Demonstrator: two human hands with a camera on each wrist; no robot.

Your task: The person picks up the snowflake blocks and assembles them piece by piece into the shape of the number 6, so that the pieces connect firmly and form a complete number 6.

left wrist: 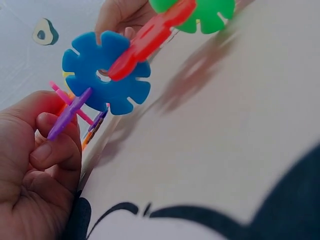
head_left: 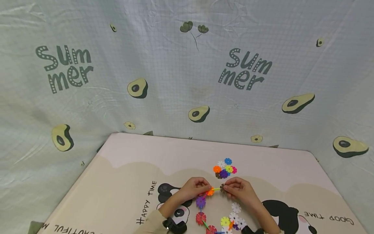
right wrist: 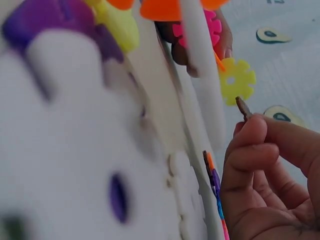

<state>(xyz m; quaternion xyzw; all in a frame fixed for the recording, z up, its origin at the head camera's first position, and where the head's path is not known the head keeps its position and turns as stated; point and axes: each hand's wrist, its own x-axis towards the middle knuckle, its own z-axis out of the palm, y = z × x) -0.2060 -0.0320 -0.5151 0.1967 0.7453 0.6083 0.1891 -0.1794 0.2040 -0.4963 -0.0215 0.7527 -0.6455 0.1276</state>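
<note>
My left hand (head_left: 194,189) pinches the orange notched snowflake disc (head_left: 210,191) in a chain of interlocking plastic discs. From there the chain runs down through a purple disc (head_left: 201,202) and a red disc (head_left: 200,218). The left wrist view shows its blue disc (left wrist: 90,60) and green disc (left wrist: 215,15) near the fingers. A yellow-green disc (right wrist: 236,82) stands out beyond the orange one. Between thumb and fingertips, my right hand (head_left: 241,190) pinches a brown disc (head_left: 223,188) at the yellow-green disc's edge; whether they interlock, I cannot tell.
A small pile of mixed-colour discs (head_left: 229,169) lies just beyond the hands. Several white discs (head_left: 236,208) and a yellow disc (head_left: 225,221) are near the right wrist. The table (head_left: 131,146) has a panda-print cover and meets a hanging avocado-print cloth (head_left: 169,81) behind.
</note>
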